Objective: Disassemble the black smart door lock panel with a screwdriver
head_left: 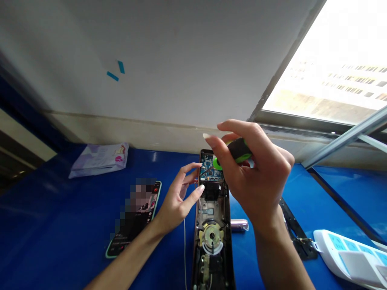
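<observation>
An electronic door lock housing (pixel 207 211), long and narrow, lies lengthwise before me with its inside facing up. At its far end sits a blue circuit board (pixel 208 162); nearer is a round metal mechanism (pixel 212 237). My right hand (pixel 256 169) is closed round the black and green handle of a screwdriver (pixel 238 150). The screwdriver's shaft slants down left over the board, its tip near the board's left edge. My left hand (pixel 179 195) is at the housing's left edge, thumb and fingers apart, with the thumb tip and index fingertip at the rim.
On the blue table (pixel 142 165) lie a phone (pixel 136 219) with a lit screen and a purple-white packet (pixel 99 159) at left. Right of the housing are a pinkish cylinder (pixel 240 225), a black plate (pixel 298 233) and a white power strip (pixel 350 257). Behind stand a wall and window.
</observation>
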### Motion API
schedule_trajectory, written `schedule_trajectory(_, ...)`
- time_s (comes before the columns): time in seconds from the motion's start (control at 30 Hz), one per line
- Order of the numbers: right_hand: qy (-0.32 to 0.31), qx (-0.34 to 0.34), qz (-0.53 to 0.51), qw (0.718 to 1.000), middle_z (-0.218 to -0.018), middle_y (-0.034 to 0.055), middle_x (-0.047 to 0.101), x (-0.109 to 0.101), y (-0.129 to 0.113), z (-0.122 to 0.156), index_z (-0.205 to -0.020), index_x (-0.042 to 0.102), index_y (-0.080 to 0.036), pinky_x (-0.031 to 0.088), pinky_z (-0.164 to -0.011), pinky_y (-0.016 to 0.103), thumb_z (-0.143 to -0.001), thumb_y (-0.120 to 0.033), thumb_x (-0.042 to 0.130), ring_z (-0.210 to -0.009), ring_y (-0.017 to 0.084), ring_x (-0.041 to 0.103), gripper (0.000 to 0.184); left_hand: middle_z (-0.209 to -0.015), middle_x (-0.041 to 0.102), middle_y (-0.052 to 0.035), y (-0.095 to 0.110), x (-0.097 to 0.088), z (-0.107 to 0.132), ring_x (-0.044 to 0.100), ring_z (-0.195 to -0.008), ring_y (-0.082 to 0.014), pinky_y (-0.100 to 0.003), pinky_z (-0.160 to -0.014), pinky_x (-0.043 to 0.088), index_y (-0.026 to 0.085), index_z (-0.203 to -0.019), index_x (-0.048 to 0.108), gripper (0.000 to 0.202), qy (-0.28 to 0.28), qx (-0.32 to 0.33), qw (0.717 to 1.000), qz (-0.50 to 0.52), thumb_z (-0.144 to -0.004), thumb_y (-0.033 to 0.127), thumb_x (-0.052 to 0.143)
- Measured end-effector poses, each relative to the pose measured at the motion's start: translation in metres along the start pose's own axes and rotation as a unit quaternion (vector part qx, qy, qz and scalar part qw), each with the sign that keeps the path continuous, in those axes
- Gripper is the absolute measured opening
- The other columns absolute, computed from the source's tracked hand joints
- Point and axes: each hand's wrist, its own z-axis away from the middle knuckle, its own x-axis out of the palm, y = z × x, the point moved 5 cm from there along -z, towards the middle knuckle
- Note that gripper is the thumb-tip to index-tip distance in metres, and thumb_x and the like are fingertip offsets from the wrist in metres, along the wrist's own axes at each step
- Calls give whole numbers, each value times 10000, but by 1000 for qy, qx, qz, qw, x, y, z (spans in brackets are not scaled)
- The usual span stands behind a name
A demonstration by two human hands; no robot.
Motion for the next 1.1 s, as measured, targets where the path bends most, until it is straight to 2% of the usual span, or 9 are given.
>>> schedule_trajectory(0.17,-120,-12,-77,990,-1040,27,768,0,0,-1,-1317,600,-235,639,-730,310,-1019,-106,527,-738,129,708,333,-1412,703,-118,3,0,-1,659,-1294,-284,-474,-1181,451,250,-1369,541,452,-8,13,1000,-6,-962,337,716)
schedule_trajectory(0.23,-144,-7,-107,984,-1117,46,747,-1,2,-1,-1324,578,-217,635,-765,332,-965,-70,526,-826,150,717,391,-1385,718,-117,4,0,-1,677,-1257,-286,-467,-1157,470,242,-1360,555,450,-6,14,1000,-18,-956,348,722)
schedule_trajectory(0.33,-136,-5,-82,987,-1104,54,741,-2,7,-1,-1211,629,-226,610,-723,335,-920,-35,546,-808,155,685,358,-1395,714,-112,4,0,-1,665,-1284,-283,-462,-1160,458,246,-1388,536,470,-5,8,1000,-18,-963,339,712)
schedule_trajectory(0.5,-76,-41,-33,996,-915,7,760,-7,11,-3,-1041,680,-244,605,-687,308,-971,-214,734,-716,139,671,94,-1440,691,-99,1,-1,-1,605,-1390,-274,-421,-1151,443,259,-1392,541,454,10,12,1000,-27,-971,304,705)
schedule_trajectory(0.67,-154,-6,-72,985,-1084,32,740,-10,7,-1,-1368,555,-279,632,-783,333,-926,-55,580,-890,182,740,496,-1407,712,-97,3,-1,-2,636,-1354,-283,-410,-1117,466,258,-1381,555,451,6,12,1000,-17,-963,328,709)
schedule_trajectory(0.73,-163,-3,-74,984,-1099,38,729,-10,3,-1,-1320,571,-273,624,-750,341,-861,-30,574,-863,187,726,519,-1403,714,-102,4,0,-2,638,-1353,-291,-405,-1103,478,252,-1378,561,463,4,12,1000,-17,-952,340,720)
schedule_trajectory(0.87,-123,-17,-31,992,-854,1,731,-11,-1,-2,-1022,664,-256,551,-574,311,-944,-175,697,-598,130,593,117,-1424,699,-112,3,0,-2,622,-1371,-299,-410,-1105,483,244,-1377,562,476,2,8,1000,-13,-944,346,731)
schedule_trajectory(0.97,-113,-29,-14,993,-824,-8,737,-12,-1,-3,-1019,685,-237,559,-598,295,-983,-224,708,-610,118,604,44,-1456,680,-117,1,0,-2,613,-1380,-295,-421,-1116,474,252,-1401,538,473,-2,1,1000,-8,-967,330,708)
schedule_trajectory(1.1,-130,-16,-37,991,-1009,30,753,-16,1,-3,-1235,646,-237,608,-723,321,-901,-39,573,-787,152,690,395,-1456,682,-122,3,0,-1,617,-1379,-303,-411,-1098,478,246,-1392,549,466,-2,-1,1000,-10,-962,325,711)
